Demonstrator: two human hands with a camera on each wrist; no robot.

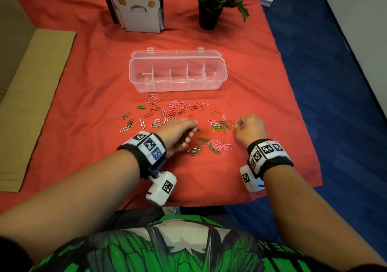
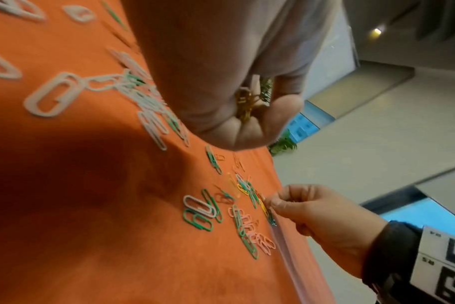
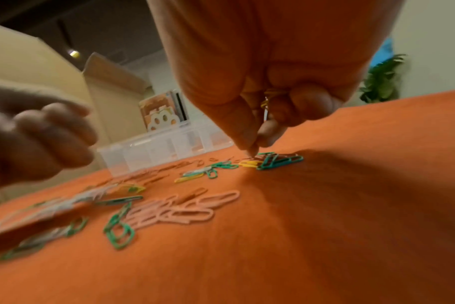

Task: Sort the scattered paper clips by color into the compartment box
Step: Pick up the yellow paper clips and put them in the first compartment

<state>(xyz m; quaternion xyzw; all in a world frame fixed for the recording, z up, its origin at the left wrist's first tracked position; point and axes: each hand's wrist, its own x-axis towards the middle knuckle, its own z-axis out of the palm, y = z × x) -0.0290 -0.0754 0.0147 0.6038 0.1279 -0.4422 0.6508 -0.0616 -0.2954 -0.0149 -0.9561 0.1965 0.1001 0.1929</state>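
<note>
Paper clips (image 1: pixel 178 112) of coated wire in pink, white, green, red and yellow lie scattered on the red-orange cloth (image 1: pixel 83 83) of the worktop, in a wide band beyond and between both hands. Beyond them, well past the fingertips, stands the clear plastic compartment box (image 1: pixel 217 83), lid open, its five divided cells showing no clips that I can make out.

Left hand (image 1: pixel 178 132) hovers just above the cloth with fingers curled round a small bunch of yellow wire clips (image 2: pixel 244 107), seen in its wrist view. Right hand (image 1: pixel 250 128) is bunched too, with yellow clips (image 3: pixel 269 95) tucked in the curled fingers while thumb and forefinger reach down at a yellow clip (image 3: pixel 249 164) lying against a knot of green clips (image 3: pixel 278 162).

Judging by this, the step in hand is gathering yellow ones, with none yet delivered. Next comes a fine pinch to lift that yellow clip free of the green ones tangled beside it, then a carry over the heap to one cell of the box.
</note>
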